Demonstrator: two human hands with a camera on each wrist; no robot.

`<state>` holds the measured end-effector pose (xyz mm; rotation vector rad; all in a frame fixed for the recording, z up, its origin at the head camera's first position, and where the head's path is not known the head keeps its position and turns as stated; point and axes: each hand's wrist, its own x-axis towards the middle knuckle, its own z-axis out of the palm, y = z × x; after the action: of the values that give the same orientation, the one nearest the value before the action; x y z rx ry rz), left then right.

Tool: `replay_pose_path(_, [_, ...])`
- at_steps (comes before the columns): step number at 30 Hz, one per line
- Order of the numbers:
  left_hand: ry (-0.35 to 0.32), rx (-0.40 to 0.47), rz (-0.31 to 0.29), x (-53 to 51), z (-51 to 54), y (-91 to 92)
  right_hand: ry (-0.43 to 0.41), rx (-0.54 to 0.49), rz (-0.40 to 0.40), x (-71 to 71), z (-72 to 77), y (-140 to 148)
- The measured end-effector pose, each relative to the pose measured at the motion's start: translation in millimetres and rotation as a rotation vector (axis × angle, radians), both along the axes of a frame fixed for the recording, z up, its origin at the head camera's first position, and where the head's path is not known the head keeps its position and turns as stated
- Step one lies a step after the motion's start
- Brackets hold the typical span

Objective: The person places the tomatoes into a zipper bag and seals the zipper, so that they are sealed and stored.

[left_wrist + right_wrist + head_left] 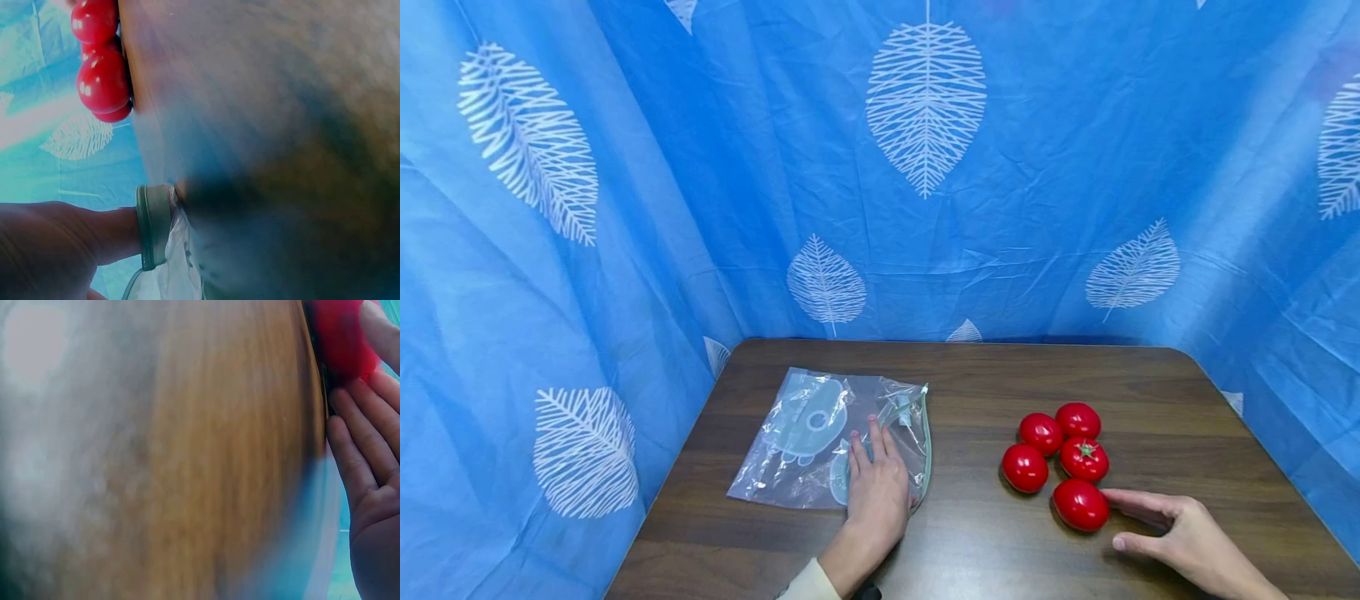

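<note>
Looking down from the head view, we see a glossy red, rounded tomato (1081, 505) lying on the tabletop at the near end of a cluster. Our right hand (1187, 533) is at its right side, fingers extended with their tips against it, thumb spread away from them; the right wrist view shows those long, straight fingers too. Just behind lie four more shiny red tomatoes: one with a green star-shaped stem (1085, 459) facing up, a far one (1078, 421), one at its left (1041, 434) and a leftmost one (1025, 468).

Well apart, to the left of this cluster, a clear plastic bag (816, 462) with pale blue-green cartoon prints and a green edging strip lies flat, the strip along its right side. Our left hand (880, 487) rests on it near that strip, fingers straight and slightly spread; we cannot tell how firmly it presses. A pale cream sleeve (811, 583) covers the arm behind it.

Beneath everything spreads the dark brown, wood-grained tabletop (962, 537) with rounded far corners. Beyond it hangs a bright blue fabric curtain (737, 167) printed with white leaves, rising behind and along both sides.
</note>
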<state>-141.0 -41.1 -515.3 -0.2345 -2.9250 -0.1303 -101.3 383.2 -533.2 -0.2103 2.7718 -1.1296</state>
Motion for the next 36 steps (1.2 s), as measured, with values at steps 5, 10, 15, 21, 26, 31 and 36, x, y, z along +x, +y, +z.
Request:
replay_pose_path(5, [-0.016, 0.001, 0.002, -0.7, 0.5, 0.7, 0.056, 0.014, -0.014, -0.7, -0.3, -4])
replay_pose_path(10, [-0.032, 0.018, 0.003, -1.7, 1.0, 0.9, 0.121, -0.005, -0.005, -2.2, -2.4, -7])
replay_pose_path(15, [-0.029, 0.024, -0.002, -1.5, -0.2, -0.2, 0.107, -0.02, -0.02, -2.1, -3.8, -12])
replay_pose_path(21, [-0.023, 0.02, -0.002, 0.1, -0.2, -1.3, 0.087, -0.041, -0.06, -1.6, -2.9, -21])
replay_pose_path(26, [-0.025, 0.011, -0.004, 0.6, -0.6, -1.5, 0.069, -0.04, -0.074, -2.0, -2.0, -25])
replay_pose_path(31, [-0.023, 0.01, -0.001, 0.8, -0.5, -1.7, 0.036, -0.04, -0.074, -3.7, -1.4, -31])
replay_pose_path(36, [-0.019, 0.014, 0.0, 0.3, -0.8, -1.8, 0.027, -0.045, -0.072, -4.7, -1.8, -34])
